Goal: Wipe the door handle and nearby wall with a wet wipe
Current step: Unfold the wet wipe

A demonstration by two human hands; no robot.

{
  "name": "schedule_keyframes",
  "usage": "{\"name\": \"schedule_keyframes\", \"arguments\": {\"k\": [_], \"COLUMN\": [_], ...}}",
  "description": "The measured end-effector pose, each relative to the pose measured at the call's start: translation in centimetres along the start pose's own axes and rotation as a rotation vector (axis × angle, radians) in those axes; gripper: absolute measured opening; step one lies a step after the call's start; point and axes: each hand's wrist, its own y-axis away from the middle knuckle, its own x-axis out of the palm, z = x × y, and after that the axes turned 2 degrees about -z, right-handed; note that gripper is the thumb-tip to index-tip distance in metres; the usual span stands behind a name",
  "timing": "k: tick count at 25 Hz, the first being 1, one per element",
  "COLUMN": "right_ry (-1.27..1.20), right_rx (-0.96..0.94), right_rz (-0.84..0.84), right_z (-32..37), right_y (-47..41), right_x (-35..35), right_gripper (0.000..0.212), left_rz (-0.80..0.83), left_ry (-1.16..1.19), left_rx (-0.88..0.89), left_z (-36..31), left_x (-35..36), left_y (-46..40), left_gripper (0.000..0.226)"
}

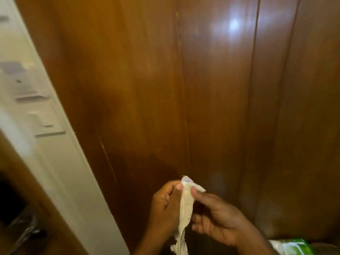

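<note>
A crumpled white wet wipe (185, 208) hangs in a long strip at the bottom centre. My left hand (165, 207) pinches its top end from the left. My right hand (219, 218) pinches the same top end from the right, thumb and finger closed on it. Both hands are held in front of the glossy brown wood-panelled wall (202, 89), not touching it. A metal door handle (24, 234) shows blurred at the bottom left, far from both hands.
A white door frame (60, 162) runs diagonally down the left side, with white switch plates (27, 96) blurred on it. A green and white packet (292, 247) lies at the bottom right edge. The panelled wall has vertical grooves.
</note>
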Motion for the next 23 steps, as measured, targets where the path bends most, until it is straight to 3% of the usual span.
{"name": "schedule_keyframes", "arguments": {"k": [5, 9, 13, 16, 20, 23], "right_ry": [-0.051, 0.067, 0.142, 0.112, -0.225, -0.191], "right_rx": [-0.111, -0.207, -0.370, -0.448, -0.380, -0.399], "right_rz": [-0.003, -0.051, -0.153, -0.221, -0.242, -0.220], "right_z": [1.1, 0.5, 0.5, 0.5, 1.0, 0.8], "right_y": [-1.9, -3.2, -3.6, -4.1, -5.5, -6.3], "right_x": [3.8, 5.8, 6.3, 6.0, 6.0, 6.1], "right_gripper": [0.040, 0.024, 0.017, 0.017, 0.020, 0.031], "left_rz": [0.007, 0.110, -0.046, -0.150, -0.359, -0.294], "left_ry": [-0.053, -0.096, -0.257, -0.310, -0.192, 0.044], "left_rx": [-0.086, 0.002, 0.102, 0.099, 0.052, -0.134], "left_z": [-0.6, -1.3, -0.6, -0.7, -1.4, -1.4], "left_x": [-5.6, -7.2, -7.7, -7.5, -7.1, -7.8], "left_y": [-0.4, 0.1, -0.4, -0.5, -0.9, -0.9], "left_gripper": [0.028, 0.020, 0.011, 0.033, 0.027, 0.030]}}
